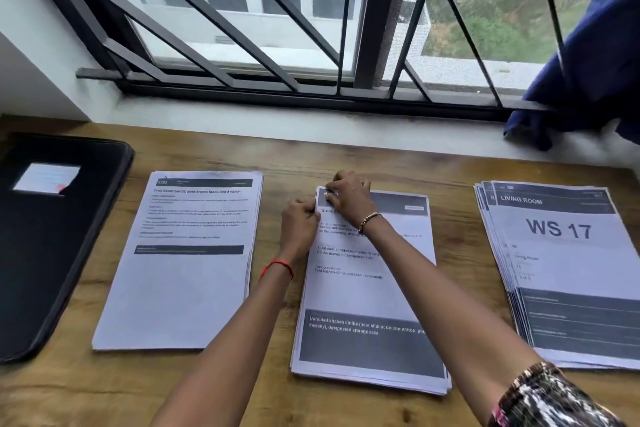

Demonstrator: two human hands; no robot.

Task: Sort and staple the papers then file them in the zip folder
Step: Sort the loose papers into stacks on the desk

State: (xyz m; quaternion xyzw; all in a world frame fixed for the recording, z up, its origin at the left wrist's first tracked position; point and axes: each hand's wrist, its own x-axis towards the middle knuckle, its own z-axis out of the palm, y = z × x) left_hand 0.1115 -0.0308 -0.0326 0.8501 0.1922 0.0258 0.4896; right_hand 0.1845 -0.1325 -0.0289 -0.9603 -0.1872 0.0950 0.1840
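Paper stack, flat rectangular sheets, left hand, right hand, both grips pinching its corner

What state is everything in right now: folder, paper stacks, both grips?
zip folder, flat, looks closed.
left stack, squared, flat, untouched.
middle stack, flat, top-left corner held by both grips.
right stack, fanned, flat, untouched.
left grip, fingers curled, pinching the middle stack's left edge.
right grip, fingers curled on that stack's top-left corner.
blue cloth, draped, hanging at far right.
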